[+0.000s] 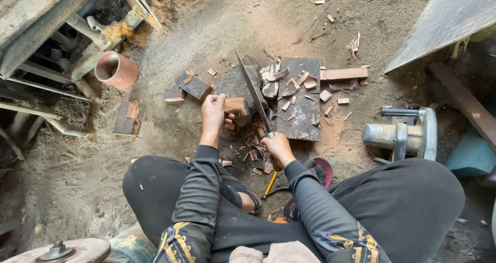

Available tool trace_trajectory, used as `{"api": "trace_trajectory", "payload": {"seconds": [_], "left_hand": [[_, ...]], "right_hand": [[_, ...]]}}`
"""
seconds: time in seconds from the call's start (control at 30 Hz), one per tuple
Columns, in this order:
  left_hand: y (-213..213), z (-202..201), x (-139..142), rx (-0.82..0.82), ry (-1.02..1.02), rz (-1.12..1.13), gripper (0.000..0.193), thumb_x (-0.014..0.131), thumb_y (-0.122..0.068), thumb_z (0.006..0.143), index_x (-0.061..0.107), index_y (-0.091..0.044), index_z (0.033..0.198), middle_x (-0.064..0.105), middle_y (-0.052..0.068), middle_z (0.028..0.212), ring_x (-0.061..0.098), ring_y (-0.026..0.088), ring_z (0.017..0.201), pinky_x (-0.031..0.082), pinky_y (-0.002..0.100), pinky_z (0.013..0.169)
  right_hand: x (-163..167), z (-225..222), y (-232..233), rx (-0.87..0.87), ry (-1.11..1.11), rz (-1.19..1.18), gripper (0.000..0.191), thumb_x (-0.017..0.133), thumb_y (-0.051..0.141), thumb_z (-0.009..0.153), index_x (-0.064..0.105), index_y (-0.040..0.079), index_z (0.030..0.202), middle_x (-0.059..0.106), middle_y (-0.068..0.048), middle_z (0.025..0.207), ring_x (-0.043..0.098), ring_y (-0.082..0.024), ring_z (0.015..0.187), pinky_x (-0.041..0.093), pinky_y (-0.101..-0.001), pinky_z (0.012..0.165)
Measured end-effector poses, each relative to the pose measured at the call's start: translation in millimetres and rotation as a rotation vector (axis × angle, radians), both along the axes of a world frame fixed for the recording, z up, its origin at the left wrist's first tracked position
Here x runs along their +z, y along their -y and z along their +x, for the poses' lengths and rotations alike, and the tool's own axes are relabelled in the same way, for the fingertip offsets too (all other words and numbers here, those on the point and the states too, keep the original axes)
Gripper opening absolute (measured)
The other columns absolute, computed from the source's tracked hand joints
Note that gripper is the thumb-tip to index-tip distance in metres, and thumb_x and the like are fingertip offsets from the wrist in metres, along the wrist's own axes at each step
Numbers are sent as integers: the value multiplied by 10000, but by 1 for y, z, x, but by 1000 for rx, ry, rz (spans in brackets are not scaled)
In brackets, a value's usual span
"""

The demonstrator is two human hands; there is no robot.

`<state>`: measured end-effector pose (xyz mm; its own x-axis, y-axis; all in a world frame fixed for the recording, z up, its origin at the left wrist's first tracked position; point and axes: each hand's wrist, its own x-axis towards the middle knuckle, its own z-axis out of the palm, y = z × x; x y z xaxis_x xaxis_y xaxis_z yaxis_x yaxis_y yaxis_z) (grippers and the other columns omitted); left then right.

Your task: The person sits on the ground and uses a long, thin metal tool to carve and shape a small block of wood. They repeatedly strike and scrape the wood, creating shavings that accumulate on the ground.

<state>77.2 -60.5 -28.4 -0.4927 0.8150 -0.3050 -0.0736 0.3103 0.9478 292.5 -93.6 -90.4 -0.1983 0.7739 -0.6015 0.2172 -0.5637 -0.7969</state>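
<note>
My left hand grips a small reddish-brown wooden block and holds it against a dark chopping block on the dirt floor. A long knife is gripped at the handle by my right hand. The knife's grey blade slants up and to the left, passing just right of the wooden block. Wood chips lie heaped between my two hands. Both forearms wear black sleeves with yellow patterning.
A dark flat board strewn with offcuts lies right of the blade, a wooden bar at its top. A circular saw rests at right, a rusty pipe end at upper left, a yellow pencil by my legs.
</note>
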Motion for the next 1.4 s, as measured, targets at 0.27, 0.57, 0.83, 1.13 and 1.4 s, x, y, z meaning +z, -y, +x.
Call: {"api": "trace_trajectory", "payload": {"seconds": [0.27,0.57,0.83,1.13,1.4], "left_hand": [[-14,3,2,10,-640,16,596,417,-618,1038,511,-31,997,586,162,956,691,208,773,609,385,601],[-37,-3,-47,293,-384,538,338,441,-356,1041,463,-23,987,501,81,921,502,208,900,479,376,990],[-44,6,-71,302,-353,589,252,437,-289,1004,444,-38,1009,448,69,935,455,186,881,442,352,879],[-38,4,-84,305,-350,579,217,405,-283,1021,412,-67,999,419,29,885,441,148,823,435,312,803],[-40,4,-82,321,-144,565,250,421,-306,998,414,-57,984,426,79,811,432,201,757,417,363,766]], "right_hand": [[-3,-4,6,19,123,25,154,695,150,851,633,13,818,617,-79,617,570,-166,449,466,-356,430],[-5,-13,15,28,286,327,222,748,219,795,704,11,858,672,-95,702,638,-203,621,514,-376,627],[17,-27,10,-10,-11,533,267,742,193,876,581,4,776,532,-63,558,457,-83,541,411,-332,517],[12,-37,16,148,218,336,188,674,209,826,670,27,780,670,-76,638,652,-137,579,519,-321,610],[0,-30,-2,105,-18,318,140,722,160,804,688,37,862,610,8,631,558,-85,581,459,-291,550]]}}
